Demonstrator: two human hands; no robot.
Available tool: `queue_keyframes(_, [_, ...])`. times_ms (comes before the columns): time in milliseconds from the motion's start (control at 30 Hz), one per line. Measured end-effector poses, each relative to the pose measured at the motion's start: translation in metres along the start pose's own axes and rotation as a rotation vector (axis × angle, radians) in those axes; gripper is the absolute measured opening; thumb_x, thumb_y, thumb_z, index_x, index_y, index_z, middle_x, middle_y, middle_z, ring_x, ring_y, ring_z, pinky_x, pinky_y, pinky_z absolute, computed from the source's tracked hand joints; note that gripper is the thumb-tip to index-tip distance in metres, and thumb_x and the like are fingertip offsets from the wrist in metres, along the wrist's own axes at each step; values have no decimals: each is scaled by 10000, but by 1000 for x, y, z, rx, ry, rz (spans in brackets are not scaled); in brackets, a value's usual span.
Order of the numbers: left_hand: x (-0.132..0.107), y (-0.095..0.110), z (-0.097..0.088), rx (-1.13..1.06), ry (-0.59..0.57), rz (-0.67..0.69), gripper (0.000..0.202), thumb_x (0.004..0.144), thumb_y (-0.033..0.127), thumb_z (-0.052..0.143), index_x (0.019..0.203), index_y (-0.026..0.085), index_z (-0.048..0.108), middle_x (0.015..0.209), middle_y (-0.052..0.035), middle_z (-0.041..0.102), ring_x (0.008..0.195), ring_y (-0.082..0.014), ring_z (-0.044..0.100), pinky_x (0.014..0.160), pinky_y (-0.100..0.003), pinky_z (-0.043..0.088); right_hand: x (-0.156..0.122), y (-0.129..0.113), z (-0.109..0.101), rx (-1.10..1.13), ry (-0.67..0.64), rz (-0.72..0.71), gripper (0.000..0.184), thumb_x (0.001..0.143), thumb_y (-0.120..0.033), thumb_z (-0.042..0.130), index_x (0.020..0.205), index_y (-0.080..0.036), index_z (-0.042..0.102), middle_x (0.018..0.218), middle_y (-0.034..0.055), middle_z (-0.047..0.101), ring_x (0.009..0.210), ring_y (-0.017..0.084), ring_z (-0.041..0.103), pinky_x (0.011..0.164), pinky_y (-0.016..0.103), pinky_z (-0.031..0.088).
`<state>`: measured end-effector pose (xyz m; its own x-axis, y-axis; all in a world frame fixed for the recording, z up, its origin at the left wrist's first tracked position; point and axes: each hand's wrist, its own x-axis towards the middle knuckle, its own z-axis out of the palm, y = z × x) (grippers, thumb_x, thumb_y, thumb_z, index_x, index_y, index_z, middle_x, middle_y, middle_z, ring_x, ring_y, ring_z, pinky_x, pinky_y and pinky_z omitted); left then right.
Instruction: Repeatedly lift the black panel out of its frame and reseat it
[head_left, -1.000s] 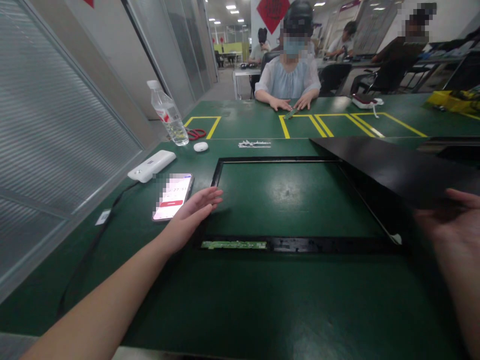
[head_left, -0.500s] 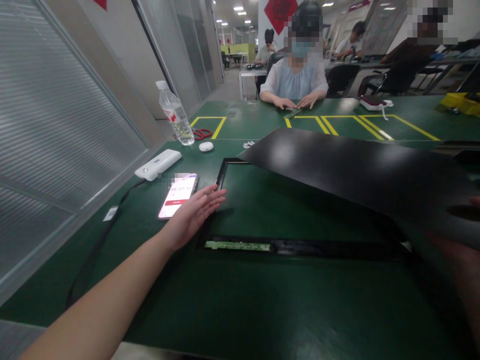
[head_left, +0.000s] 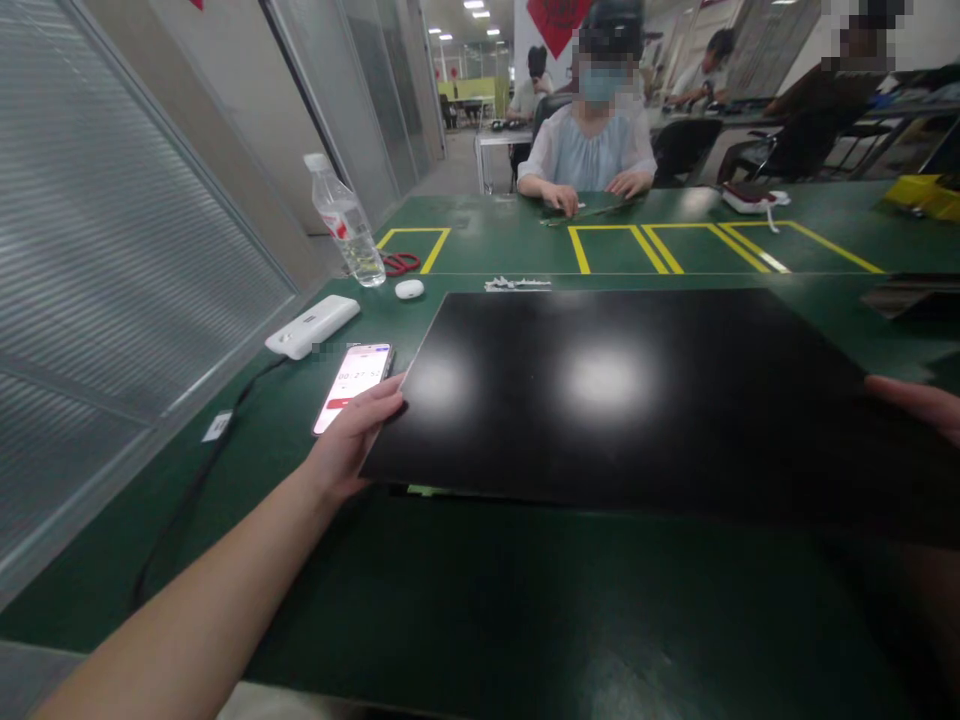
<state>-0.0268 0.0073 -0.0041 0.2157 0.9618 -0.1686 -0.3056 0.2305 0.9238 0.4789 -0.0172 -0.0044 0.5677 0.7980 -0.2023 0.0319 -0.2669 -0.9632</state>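
Note:
A large, glossy black flat panel [head_left: 540, 420], like a screen, spans the space between my hands above the green table. My left hand [head_left: 356, 425] is closed on its left edge, the thumb over the top side. At the far right, my right hand [head_left: 915, 402] grips the opposite edge, partly cut off by the picture's border. Beneath the panel lies a black frame, now almost wholly covered. Only a sliver of a green circuit board [head_left: 424, 490] peeks out under the near left edge.
Left of the panel lie a phone [head_left: 352, 388] with a running timer, a white power bank [head_left: 313, 326] with a black cable, an earbud case [head_left: 409, 290] and a water bottle [head_left: 345, 222]. Red scissors [head_left: 400, 263] and white parts [head_left: 517, 284] lie beyond. A masked person [head_left: 592, 150] sits opposite.
The panel has swung down and left from its tilted pose and now covers the frame. My left hand, open before, has closed on its left edge.

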Motion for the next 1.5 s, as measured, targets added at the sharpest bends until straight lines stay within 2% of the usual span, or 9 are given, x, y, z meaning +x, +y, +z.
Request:
queue_keyframes(67, [-1, 3, -1, -16, 20, 28, 344, 745, 266, 830, 1072, 160, 824, 1042, -92, 843, 1030, -349, 785, 888, -390, 644, -10, -12, 13, 15, 38, 264, 102, 639, -386, 719, 712, -322, 689, 753, 73, 755, 677, 334, 716, 616, 541, 653])
queue_keyframes(133, [-2, 6, -2, -36, 52, 72, 303, 746, 247, 820, 1038, 166, 831, 1024, -77, 845, 987, -328, 794, 857, -371, 653, -18, -20, 24, 72, -67, 395, 189, 637, -350, 703, 817, -324, 755, 843, 60, 787, 678, 319, 724, 632, 518, 654])
queue_keyframes(300, [-6, 15, -4, -66, 141, 160, 266, 763, 224, 792, 1025, 216, 837, 992, -28, 848, 960, -308, 786, 765, -344, 670, -20, -19, 31, 177, -142, 265, 323, 672, -284, 632, 940, -273, 813, 1094, 83, 799, 879, 262, 760, 698, 366, 642])
queue_keyframes(400, [-8, 19, -3, -51, 184, 193, 254, 765, 225, 793, 1014, 231, 839, 1015, -17, 848, 1030, -331, 765, 806, -364, 666, -13, -14, 29, 210, -166, 202, 362, 687, -279, 627, 996, -252, 813, 1151, 107, 786, 963, 238, 751, 690, 305, 622])
queue_keyframes(633, [-6, 18, 1, 0, 216, 212, 332, 758, 264, 825, 1078, 180, 826, 1060, -45, 846, 999, -301, 777, 835, -329, 652, -7, -8, 31, 202, -157, 145, 296, 737, -293, 622, 1003, -284, 752, 1010, 91, 800, 994, 222, 738, 683, 274, 599])
queue_keyframes(767, [-3, 9, 3, 42, 192, 161, 388, 727, 266, 849, 1101, 166, 819, 1097, -96, 839, 1008, -326, 785, 839, -361, 655, -6, -5, 31, 72, -78, 89, 289, 700, -286, 650, 980, -259, 713, 894, 84, 796, 741, 157, 685, 558, 188, 504])
queue_keyframes(900, [-2, -1, 5, 60, 224, 115, 368, 754, 274, 844, 1110, 187, 818, 1097, -87, 842, 1077, -345, 774, 861, -382, 655, -4, -4, 32, 24, -8, 47, 322, 617, -293, 700, 933, -231, 697, 822, 87, 783, 604, 128, 593, 488, 180, 445])
queue_keyframes(1333, [1, -13, 7, 6, 145, -13, 490, 778, 246, 864, 1257, 188, 776, 1156, -114, 829, 1096, -343, 776, 888, -390, 658, -6, -6, 39, -62, 74, -15, 364, 504, -349, 704, 838, -205, 689, 727, 101, 736, 633, 154, 588, 445, 201, 349])
queue_keyframes(1500, [1, -9, 12, 22, 162, -77, 417, 835, 180, 794, 1252, 179, 780, 1116, -111, 836, 917, -271, 815, 654, -260, 651, -1, 1, 36, -117, 68, -66, 405, 496, -395, 725, 857, -214, 710, 795, 97, 752, 722, 169, 609, 490, 211, 371])
